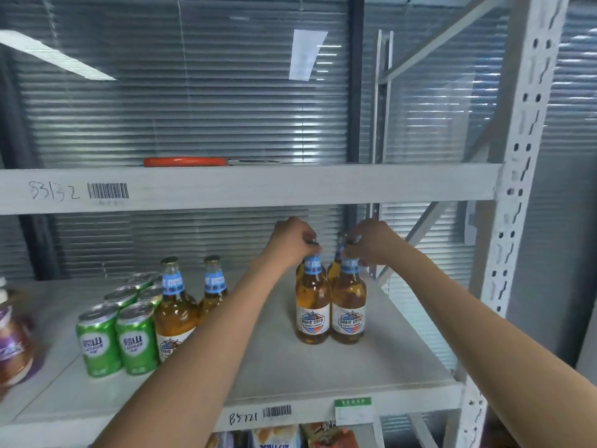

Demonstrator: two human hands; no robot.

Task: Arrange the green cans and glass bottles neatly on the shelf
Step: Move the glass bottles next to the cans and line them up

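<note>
Several amber glass bottles stand in a tight group at the right of the grey shelf (290, 373). My left hand (292, 240) grips the cap of the front left bottle (312, 305). My right hand (371, 240) grips the neck top of the front right bottle (349, 305). Two more bottles stand behind these, mostly hidden. On the left, two other bottles (176, 305) stand beside several green cans (116, 341) set in two rows. My left forearm crosses in front of those bottles.
A purple-labelled bottle (13, 344) sits blurred at the far left. An orange-handled tool (185, 162) lies on the upper shelf. The perforated upright post (517, 195) bounds the right side. Packaged goods (290, 436) show on the shelf below.
</note>
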